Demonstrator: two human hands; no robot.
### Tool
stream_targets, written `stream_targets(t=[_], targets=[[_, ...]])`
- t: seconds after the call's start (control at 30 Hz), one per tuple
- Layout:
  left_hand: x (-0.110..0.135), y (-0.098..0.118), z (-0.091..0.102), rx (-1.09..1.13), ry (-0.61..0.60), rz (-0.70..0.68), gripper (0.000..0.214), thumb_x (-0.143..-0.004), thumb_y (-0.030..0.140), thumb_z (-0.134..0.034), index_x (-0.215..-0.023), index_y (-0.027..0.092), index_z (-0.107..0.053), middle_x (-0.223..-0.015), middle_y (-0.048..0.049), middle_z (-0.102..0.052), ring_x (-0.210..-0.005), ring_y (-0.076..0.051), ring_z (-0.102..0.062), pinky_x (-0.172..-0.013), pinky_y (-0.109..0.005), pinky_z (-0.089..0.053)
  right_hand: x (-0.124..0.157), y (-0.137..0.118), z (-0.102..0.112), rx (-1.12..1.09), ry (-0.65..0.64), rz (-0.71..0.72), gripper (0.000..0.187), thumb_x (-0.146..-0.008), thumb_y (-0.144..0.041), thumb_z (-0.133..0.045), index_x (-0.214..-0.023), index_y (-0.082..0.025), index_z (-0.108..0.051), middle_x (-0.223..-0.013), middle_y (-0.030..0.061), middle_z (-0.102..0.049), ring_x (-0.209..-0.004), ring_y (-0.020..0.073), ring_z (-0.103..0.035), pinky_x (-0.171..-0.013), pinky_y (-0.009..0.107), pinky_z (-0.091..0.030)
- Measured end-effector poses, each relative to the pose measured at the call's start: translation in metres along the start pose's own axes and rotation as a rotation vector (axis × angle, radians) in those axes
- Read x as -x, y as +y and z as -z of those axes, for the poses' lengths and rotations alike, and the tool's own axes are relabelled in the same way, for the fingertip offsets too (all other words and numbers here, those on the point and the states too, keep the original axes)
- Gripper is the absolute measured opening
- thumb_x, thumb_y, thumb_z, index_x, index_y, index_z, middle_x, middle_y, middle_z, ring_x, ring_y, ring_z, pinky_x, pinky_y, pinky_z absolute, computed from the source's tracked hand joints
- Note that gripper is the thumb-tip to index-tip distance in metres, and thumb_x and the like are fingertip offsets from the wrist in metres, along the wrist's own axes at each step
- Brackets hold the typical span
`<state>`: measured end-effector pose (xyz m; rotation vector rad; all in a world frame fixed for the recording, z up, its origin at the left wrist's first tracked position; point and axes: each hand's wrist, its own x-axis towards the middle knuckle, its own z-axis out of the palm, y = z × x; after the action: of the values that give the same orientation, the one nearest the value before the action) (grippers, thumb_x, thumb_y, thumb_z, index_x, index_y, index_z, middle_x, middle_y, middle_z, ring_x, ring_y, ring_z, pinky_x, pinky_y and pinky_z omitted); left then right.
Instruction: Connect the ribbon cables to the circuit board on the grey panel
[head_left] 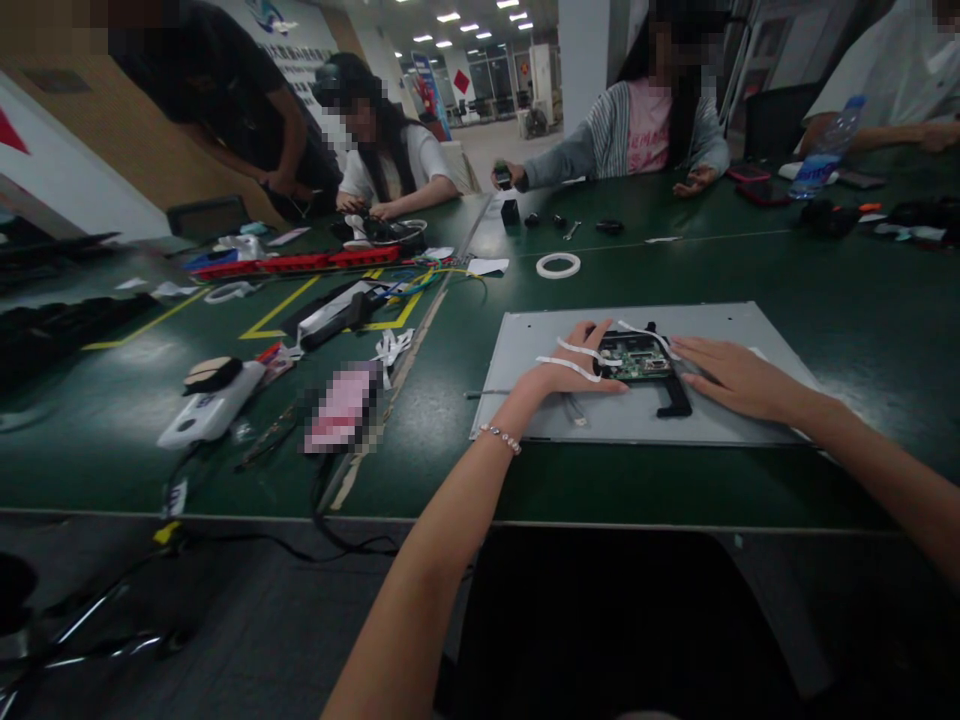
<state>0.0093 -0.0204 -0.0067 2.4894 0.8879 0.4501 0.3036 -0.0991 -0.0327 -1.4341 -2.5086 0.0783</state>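
The green circuit board (636, 364) sits in a black frame (678, 400) on the pale grey panel (720, 325), which lies on the green counter (750, 490). The left hand (564, 378) straddles the board's left end, thumb and fingers spread to either side; whether that grip bears on the frame, I cannot tell. The right hand (739, 378) lies stretched along the frame's right side, thumb apart from the fingers, its contact too small to make out. The likeliest trouble is the white strips (568, 362) draped over the left hand — if they are sticky, lifting it could drag them askew or tug the board. Another white strip (651, 333) runs toward the right fingertips and could crease if pulled unevenly. The loose cable (576, 410) by the left thumb might snag, and hard pressing could strain small board parts.
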Motion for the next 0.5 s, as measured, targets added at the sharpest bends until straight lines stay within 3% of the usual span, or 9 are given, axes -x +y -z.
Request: stream_targets(t=[0.13, 0.5], targets=[[0.0, 0.0, 0.0, -0.009, -0.003, 0.006, 0.112, -0.058, 0.062, -0.071, -0.149, 0.023, -0.017, -0.144, -0.0142, -0.031, -0.129, -0.037, -0.038, -0.107, -0.052, -0.033, 0.002, -0.008, 0.003, -0.011, 0.043, -0.025, 0.062, -0.094, -0.051, -0.034, -0.148, -0.02, -0.032, -0.149, 0.0064, -0.033, -0.133, 0.0258, -0.039, -0.109, 0.048, -0.035], [-0.001, -0.004, -0.003, -0.006, 0.013, 0.003, 0.112, -0.058, 0.059, -0.072, -0.149, 0.026, -0.017, -0.145, -0.0134, -0.031, -0.129, -0.039, -0.037, -0.107, -0.055, -0.032, 0.01, 0.001, -0.006, -0.006, -0.048, -0.014, 0.055, -0.097, -0.05, -0.028, -0.149, -0.033, -0.027, -0.152, -0.0006, -0.027, -0.139, 0.0256, -0.028, -0.11, 0.056, -0.027]])
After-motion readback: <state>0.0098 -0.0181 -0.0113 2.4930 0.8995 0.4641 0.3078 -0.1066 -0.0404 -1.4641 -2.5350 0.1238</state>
